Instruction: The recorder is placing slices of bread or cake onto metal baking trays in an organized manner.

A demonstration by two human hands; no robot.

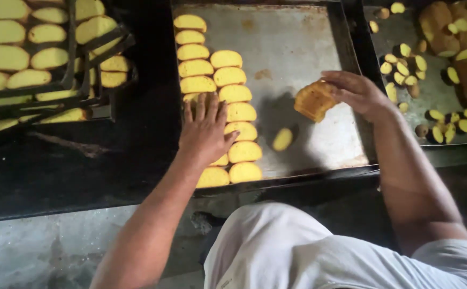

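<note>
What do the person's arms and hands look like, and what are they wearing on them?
Both arms are bare from wrist to above the elbow. The left hand and right hand have no gloves, and no rings, watch or bands are visible. Pale grey short sleeves show at the frame's bottom edge.

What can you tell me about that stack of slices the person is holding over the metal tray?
The small stack of yellow cake slices with browned crusts is pinched edge-on in the right hand, fingers on top and thumb below. It is tilted and held above a bare patch of the worn grey metal baking tray, casting a shadow there. The slices look dry and toasted, pressed together. Only the hand touches it; a single yellow slice lies loose on the tray just below.
</note>
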